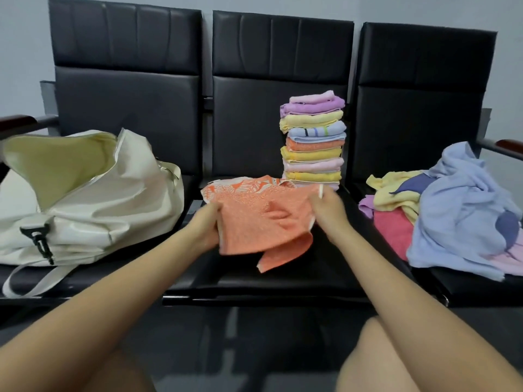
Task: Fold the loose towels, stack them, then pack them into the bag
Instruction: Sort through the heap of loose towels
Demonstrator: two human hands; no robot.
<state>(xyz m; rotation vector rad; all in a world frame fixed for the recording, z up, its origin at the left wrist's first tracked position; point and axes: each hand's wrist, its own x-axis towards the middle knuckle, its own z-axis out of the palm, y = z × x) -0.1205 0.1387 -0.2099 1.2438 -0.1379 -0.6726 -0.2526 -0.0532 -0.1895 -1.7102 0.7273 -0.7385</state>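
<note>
Nearest in, both hands are clamped on the orange towel [263, 222] over the middle seat [325, 267]; left hand [205, 226] grips its left edge, right hand [325, 206] pinches the top right corner, probably pulling it flat for a fold; the white bag [85, 199] sits gaping on the left seat, ready for packing; loose towels [452, 213] are heaped on the right; behind, the folded stack [312, 140] leans against the backrest so it doesn't tip.

Bench seats [311, 267] with bag [93, 205], towels [312, 142].
</note>
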